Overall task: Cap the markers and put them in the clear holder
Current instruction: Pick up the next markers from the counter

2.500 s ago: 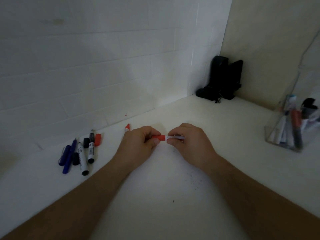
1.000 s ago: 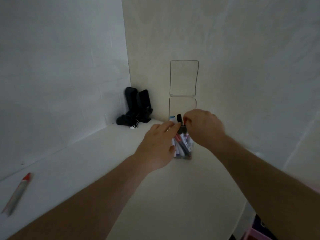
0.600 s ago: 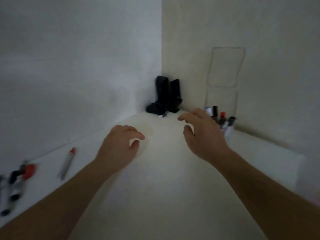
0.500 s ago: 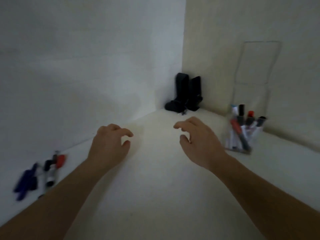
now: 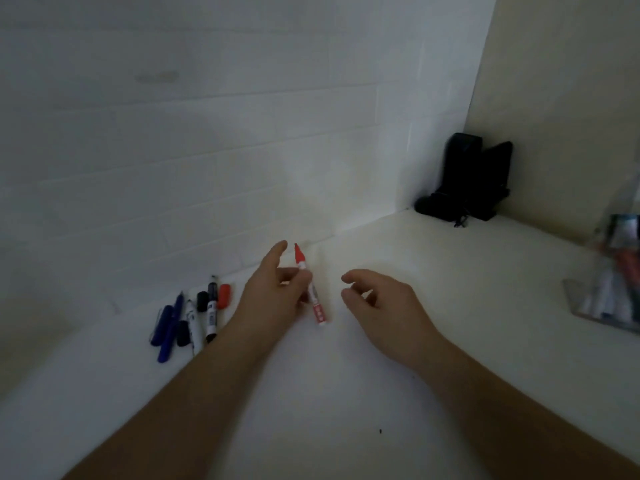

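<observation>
My left hand pinches an uncapped red marker near its middle, red tip pointing up toward the wall. My right hand hovers just to the right of it with loosely curled fingers, holding nothing. To the left on the white table lie a red cap, two black markers, loose black caps and blue markers. The clear holder with several capped markers stands at the right edge, blurred.
A white brick wall runs along the back and a beige wall along the right. A black device with a cable sits in the far corner. The white table spreads under my forearms.
My view swung left from the holder back to the loose markers. My left hand, empty half a second ago, now holds the uncapped red marker. My right hand stays empty.
</observation>
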Tool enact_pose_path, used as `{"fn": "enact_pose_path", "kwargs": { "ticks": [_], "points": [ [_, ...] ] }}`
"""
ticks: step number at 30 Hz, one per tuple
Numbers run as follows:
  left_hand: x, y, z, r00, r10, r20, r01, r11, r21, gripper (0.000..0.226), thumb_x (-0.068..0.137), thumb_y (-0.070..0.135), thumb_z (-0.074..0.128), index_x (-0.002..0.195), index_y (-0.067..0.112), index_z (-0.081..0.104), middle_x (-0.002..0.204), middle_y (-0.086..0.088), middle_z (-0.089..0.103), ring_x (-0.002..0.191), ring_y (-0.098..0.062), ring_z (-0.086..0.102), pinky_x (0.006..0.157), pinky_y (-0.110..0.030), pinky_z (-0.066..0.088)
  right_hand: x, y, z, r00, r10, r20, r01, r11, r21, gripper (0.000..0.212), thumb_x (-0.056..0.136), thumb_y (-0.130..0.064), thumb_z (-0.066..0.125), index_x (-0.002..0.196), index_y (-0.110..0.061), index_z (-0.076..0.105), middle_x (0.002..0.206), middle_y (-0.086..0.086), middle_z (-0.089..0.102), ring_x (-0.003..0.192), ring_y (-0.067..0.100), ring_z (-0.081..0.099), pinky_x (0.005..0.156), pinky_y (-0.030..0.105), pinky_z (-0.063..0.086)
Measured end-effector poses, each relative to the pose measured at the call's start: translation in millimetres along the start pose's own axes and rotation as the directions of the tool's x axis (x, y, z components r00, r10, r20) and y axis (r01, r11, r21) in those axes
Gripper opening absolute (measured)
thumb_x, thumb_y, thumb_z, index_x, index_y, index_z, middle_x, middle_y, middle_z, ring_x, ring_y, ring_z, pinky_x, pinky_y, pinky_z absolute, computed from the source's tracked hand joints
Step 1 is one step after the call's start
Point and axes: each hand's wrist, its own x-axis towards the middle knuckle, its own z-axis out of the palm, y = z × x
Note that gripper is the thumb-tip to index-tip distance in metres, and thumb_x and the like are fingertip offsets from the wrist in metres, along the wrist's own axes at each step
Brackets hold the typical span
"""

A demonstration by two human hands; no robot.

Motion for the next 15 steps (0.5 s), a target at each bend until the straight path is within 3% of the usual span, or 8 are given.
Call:
{"fn": "enact_pose_path", "kwargs": {
  "ticks": [3, 7, 12, 14, 15],
  "points": [
    [0, 4, 7, 0.996, -0.039, 0.08, 0.063, 0.942, -0.331, 0.074, 0.093, 0.017, 0.071, 0.154, 0.02, 0.029, 0.103, -0.002, 0.078, 0.091, -0.024, 0.076, 0.08, -0.036, 0.062, -1, -4, -4, 1.0, 0.019, 0.018, -0.02, 0.997, 0.072, 0.029, 0.095, -0.046, 0.062, 0.119, -0.032, 0.069, 0.101, -0.016, 0.071, 0.082, -0.001, 0.065, 0.08, 0.02, 0.052],
    [-3, 8, 15, 0.994, -0.048, 0.097, 0.082, 0.917, -0.39, 0.054, 0.088, 0.011, 0.076, 0.133, 0.008, 0.045, 0.1, -0.008, 0.078, 0.091, -0.026, 0.076, 0.081, -0.036, 0.061, -4, -10, 0, 0.993, -0.07, 0.1, 0.061, 0.994, 0.088, 0.023, 0.094, -0.046, 0.064, 0.115, -0.036, 0.068, 0.097, -0.017, 0.074, 0.086, 0.001, 0.069, 0.079, 0.028, 0.057],
    [-7, 3, 16, 0.995, -0.058, 0.084, 0.072, 0.982, -0.173, 0.037, 0.084, 0.022, 0.081, 0.106, 0.003, 0.058, 0.082, -0.01, 0.077, 0.07, -0.017, 0.073, 0.061, -0.025, 0.055, -4, -6, 1, 0.999, -0.031, 0.038, 0.03, 0.999, 0.04, 0.012, 0.097, -0.035, 0.06, 0.1, -0.032, 0.071, 0.079, -0.013, 0.074, 0.072, 0.001, 0.068, 0.07, 0.027, 0.054],
    [-7, 4, 11, 0.998, 0.019, 0.066, -0.027, 0.993, 0.116, 0.026, 0.083, 0.035, 0.079, 0.092, 0.017, 0.064, 0.079, -0.001, 0.075, 0.069, -0.012, 0.069, 0.06, -0.025, 0.053, -3, -5, -2, 1.0, 0.014, 0.015, -0.013, 1.0, -0.023, 0.011, 0.094, -0.034, 0.06, 0.095, -0.032, 0.07, 0.072, -0.009, 0.072, 0.063, 0.005, 0.065, 0.062, 0.029, 0.052],
    [-6, 7, 5, 0.995, 0.084, 0.062, -0.1, 0.944, 0.315, 0.021, 0.082, 0.041, 0.077, 0.086, 0.024, 0.065, 0.078, 0.005, 0.073, 0.07, -0.008, 0.066, 0.062, -0.019, 0.05, -2, -5, -3, 0.999, 0.032, 0.012, -0.031, 0.998, -0.052, 0.01, 0.093, -0.035, 0.06, 0.094, -0.032, 0.07, 0.07, -0.008, 0.071, 0.062, 0.006, 0.064, 0.062, 0.03, 0.052]
  ]
}}
